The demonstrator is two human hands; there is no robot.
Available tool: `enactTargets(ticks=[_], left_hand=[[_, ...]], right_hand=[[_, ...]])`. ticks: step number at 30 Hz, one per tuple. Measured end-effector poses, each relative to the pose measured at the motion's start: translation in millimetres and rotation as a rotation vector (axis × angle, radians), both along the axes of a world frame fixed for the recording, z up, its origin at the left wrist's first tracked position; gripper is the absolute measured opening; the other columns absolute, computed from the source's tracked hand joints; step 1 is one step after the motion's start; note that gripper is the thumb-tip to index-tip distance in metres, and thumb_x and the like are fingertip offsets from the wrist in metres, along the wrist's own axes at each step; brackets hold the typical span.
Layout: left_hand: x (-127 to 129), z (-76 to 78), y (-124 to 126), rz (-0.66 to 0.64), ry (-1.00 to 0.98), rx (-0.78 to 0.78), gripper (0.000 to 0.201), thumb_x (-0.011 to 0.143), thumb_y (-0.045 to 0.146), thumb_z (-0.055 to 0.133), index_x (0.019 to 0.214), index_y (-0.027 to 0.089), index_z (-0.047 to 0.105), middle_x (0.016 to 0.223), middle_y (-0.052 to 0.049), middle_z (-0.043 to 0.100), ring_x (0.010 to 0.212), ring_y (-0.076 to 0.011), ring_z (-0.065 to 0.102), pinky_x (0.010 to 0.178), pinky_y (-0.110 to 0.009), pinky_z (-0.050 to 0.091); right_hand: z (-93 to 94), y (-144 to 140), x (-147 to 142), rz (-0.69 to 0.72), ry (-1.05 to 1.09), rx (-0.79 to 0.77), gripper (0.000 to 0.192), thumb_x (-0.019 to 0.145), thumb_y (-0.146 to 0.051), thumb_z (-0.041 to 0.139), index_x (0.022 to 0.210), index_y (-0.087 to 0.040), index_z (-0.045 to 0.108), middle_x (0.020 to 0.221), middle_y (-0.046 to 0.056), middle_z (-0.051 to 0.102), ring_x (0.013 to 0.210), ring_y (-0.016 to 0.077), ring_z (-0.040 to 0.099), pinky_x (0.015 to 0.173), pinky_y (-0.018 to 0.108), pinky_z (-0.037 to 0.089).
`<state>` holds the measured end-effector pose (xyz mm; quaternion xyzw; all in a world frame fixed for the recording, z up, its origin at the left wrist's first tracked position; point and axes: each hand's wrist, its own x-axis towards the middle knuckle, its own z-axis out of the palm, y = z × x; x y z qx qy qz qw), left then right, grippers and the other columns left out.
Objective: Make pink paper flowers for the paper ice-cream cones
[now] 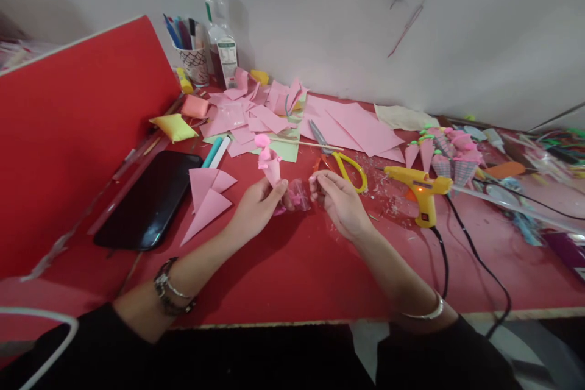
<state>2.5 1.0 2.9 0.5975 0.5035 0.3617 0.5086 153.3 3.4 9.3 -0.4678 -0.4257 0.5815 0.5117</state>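
Note:
My left hand holds a small pink paper cone upright, with a pink ball on its top. Between the two hands sits a small clear container with pink bits inside; both hands touch it. My right hand pinches at the container's right side; what is between its fingertips is too small to tell. Both hands rest low over the red table.
Yellow glue gun with black cord stands right of my right hand. Yellow-handled scissors, pink paper sheets and folded pink triangles lie around. A black phone lies left, beside a red divider. Finished cones are piled at right.

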Motion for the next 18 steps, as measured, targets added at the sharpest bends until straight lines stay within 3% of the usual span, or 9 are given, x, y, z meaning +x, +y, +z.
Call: enactTargets(ticks=[9,18], left_hand=[[0.4,3.7,-0.6,-0.008,0.023,-0.002,0.034,0.083,0.037,0.036,0.06,0.015,0.049,0.065,-0.003,0.061,0.061,-0.0114,0.054,0.062,-0.023,0.04],[-0.8,2.5,-1.9,-0.015,-0.017,-0.003,0.033,0.083,0.036,0.037,0.06,0.016,0.048,0.062,-0.001,0.06,0.062,-0.0116,0.055,0.061,-0.023,0.04]], right_hand=[[-0.4,-1.5,0.9,-0.05,-0.115,0.029,0.018,0.061,-0.031,0.063,0.061,-0.018,0.051,0.054,-0.007,0.046,0.045,0.0037,0.041,0.048,0.02,0.033],[-1.3,-0.8,1.2,-0.033,-0.08,0.031,0.015,0.066,-0.027,0.057,0.077,-0.018,0.062,0.065,-0.002,0.059,0.054,0.0055,0.049,0.057,0.022,0.042]])
